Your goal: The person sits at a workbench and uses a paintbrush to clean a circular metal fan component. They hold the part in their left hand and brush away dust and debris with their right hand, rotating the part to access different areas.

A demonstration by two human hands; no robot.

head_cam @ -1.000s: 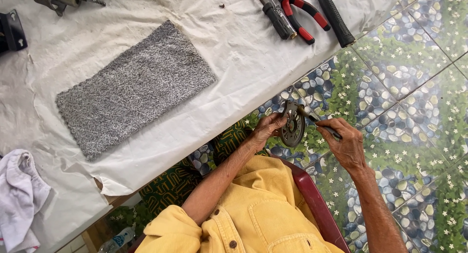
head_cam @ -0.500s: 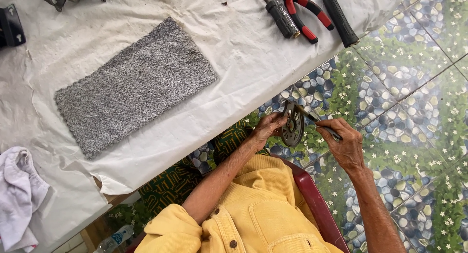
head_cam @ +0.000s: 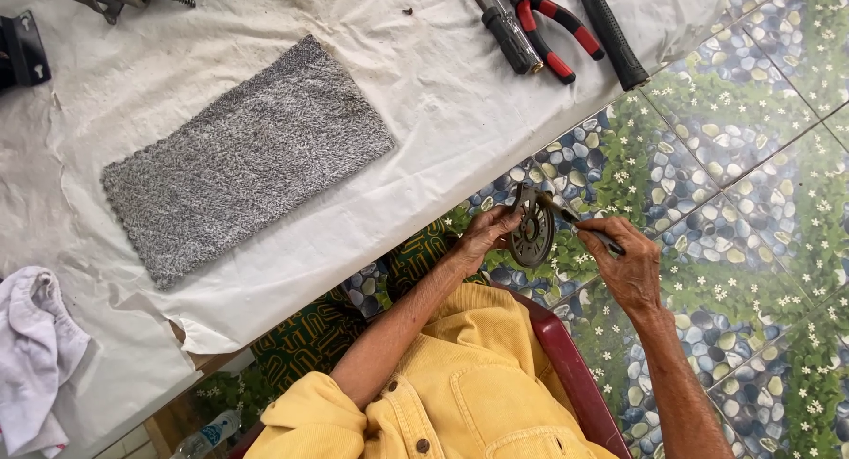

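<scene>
We gripped a round slotted metal disc (head_cam: 533,234) in our left hand (head_cam: 485,238), off the counter's (head_cam: 424,96) edge above the tiled floor (head_cam: 752,158). Our right hand (head_cam: 630,266) closed on a slim tool (head_cam: 579,225) touching the disc. A grey mat (head_cam: 248,158) lay on the counter.

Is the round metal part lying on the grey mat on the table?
No, the left hand holds the round metal part above the tiled floor, away from the grey mat.

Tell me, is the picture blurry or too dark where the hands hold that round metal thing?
Head view: even daylight, no harsh glare; the round metal part looks sharp, held in the left hand, with the right hand putting a thin tool to it. The grey mat is crisp too; shadows are soft.
</scene>
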